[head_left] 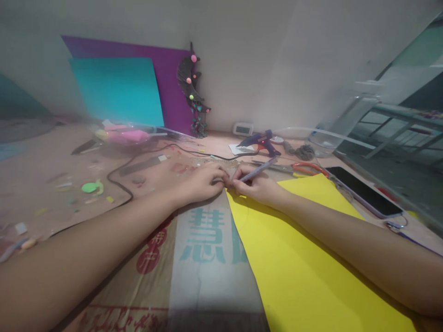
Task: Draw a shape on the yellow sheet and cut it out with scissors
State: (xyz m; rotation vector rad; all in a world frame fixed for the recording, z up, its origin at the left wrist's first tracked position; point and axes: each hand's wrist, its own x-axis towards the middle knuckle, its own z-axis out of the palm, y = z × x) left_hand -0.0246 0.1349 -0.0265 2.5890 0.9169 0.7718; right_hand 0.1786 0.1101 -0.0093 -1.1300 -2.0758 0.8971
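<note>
The sheet lies flat at an angle, in one piece, its far left corner tucked up to both hands. Near that corner a faint curved line seems to run over the yellow, so marking looks to be at an early stage (blur makes the line hard to trust). No cut or fold shows on the part in view; the rest passes under the right forearm or out of the picture.

The right hand rests on the sheet near that corner, thumb and fingers pinching the pen, its tip down by the corner. The left hand is just left of the sheet, palm down, fingers bent and drawn together at the same corner; whether they pinch it or only press there, I cannot tell.

The scissors lie just beyond the sheet, out of either hand, and the glue gun is farther past it, a small red light showing. The phone is to the sheet's right, the printed paper to its left. Well beyond the sheet, to the left, the teal card, purple card and beaded crescent stand by the wall.
</note>
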